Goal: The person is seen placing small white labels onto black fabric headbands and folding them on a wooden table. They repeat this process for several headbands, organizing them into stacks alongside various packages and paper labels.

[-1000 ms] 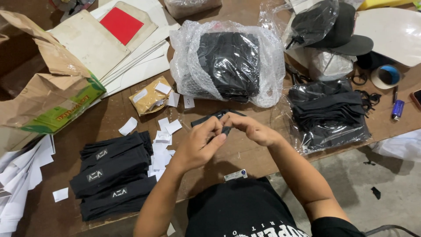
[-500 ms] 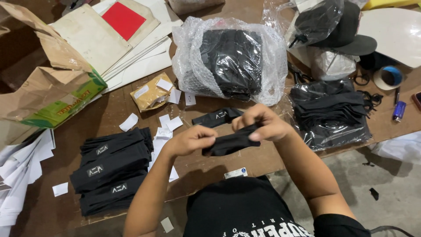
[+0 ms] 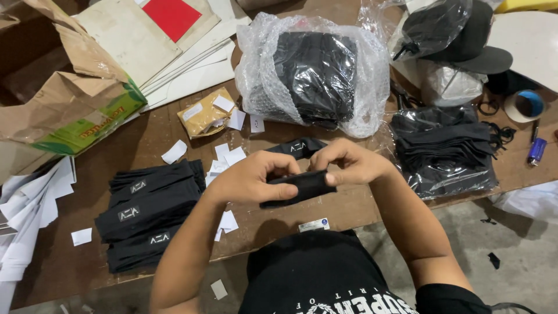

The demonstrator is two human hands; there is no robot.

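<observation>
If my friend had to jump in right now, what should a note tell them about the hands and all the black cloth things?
Left hand: gripping one end of a folded black cloth piece above the table's edge.
Right hand: pinching the other end of the same piece.
Done: a stack of folded black pieces lies on the left, some with small labels showing.
Left: one more labelled piece lies just behind the hands; a bubble-wrap bundle and an open plastic bag of black cloth sit behind and to the right.
</observation>
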